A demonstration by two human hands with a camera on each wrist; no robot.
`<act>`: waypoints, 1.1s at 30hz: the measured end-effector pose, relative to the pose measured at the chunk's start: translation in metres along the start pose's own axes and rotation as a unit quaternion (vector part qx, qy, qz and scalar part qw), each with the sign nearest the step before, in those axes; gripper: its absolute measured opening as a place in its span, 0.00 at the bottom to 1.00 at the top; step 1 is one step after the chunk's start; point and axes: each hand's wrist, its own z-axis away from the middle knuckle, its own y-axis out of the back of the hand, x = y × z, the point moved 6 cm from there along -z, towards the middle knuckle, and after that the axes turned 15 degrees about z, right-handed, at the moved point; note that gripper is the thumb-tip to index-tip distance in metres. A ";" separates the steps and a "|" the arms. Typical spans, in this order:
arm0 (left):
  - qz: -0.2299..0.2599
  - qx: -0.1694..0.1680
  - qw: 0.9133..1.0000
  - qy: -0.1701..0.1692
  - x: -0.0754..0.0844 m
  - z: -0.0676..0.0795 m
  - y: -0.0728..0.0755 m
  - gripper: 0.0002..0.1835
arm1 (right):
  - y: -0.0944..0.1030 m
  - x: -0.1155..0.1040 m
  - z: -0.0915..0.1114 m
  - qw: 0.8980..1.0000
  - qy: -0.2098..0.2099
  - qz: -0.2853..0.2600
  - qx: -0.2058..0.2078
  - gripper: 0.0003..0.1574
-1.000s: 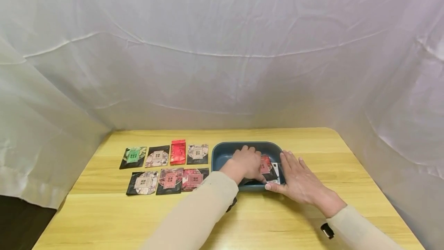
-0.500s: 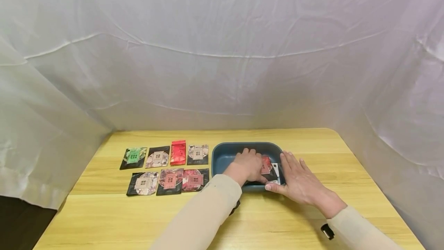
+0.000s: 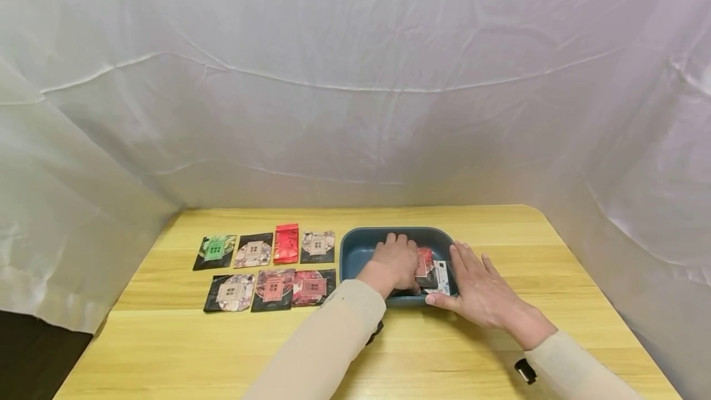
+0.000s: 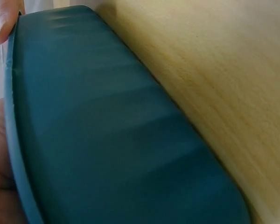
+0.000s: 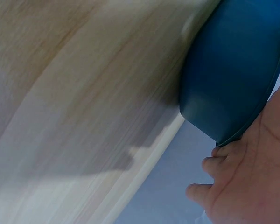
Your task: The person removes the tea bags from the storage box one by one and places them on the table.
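Observation:
A dark blue rectangular bin (image 3: 361,236) stands on the wooden table. My left hand (image 3: 389,264) reaches over its front rim and holds the left edge of a black-and-red sachet (image 3: 426,270) inside, though its fingertips are largely hidden. Beneath and to the right of that sachet lies a white-and-black sachet (image 3: 442,276). My right hand (image 3: 483,292) rests along the bin's right end, fingers extended and thumb on the front rim. In the right wrist view, the palm (image 5: 256,172) lies beside the bin's blue wall (image 5: 228,70). The left wrist view mostly shows the front wall (image 4: 98,116).
Left of the bin, flat sachets lie in two rows: a green-labelled sachet (image 3: 215,252), a shiny red packet (image 3: 286,244) and a pink-labelled sachet (image 3: 273,290) among them. The nearest sachet (image 3: 315,287) lies close to the bin and left sleeve. White cloth (image 3: 355,110) hangs behind the table (image 3: 444,357).
The black-and-red sachet in the bin has turned from a slant to nearly straight, and more of the white-and-black sachet shows. My left hand has shifted slightly; the right hand stays on the bin.

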 end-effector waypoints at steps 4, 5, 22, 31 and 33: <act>-0.015 0.014 1.000 0.000 -0.002 0.002 0.005 0.46 | 0.000 0.000 0.000 1.000 0.000 0.000 0.001 0.77; -0.020 0.017 1.000 -0.001 -0.002 0.003 0.006 0.46 | 0.000 0.000 0.000 1.000 -0.001 0.000 0.001 0.77; 0.068 0.046 0.996 -0.020 -0.054 0.045 0.042 0.52 | 0.001 0.000 0.000 1.000 -0.002 0.002 -0.002 0.79; 0.136 0.078 0.988 -0.005 -0.112 0.091 0.072 0.49 | 0.002 0.002 0.001 1.000 -0.004 -0.001 -0.002 0.79; 0.142 0.086 0.986 0.002 -0.127 0.104 0.077 0.47 | 0.002 0.002 0.000 1.000 -0.004 0.001 -0.001 0.79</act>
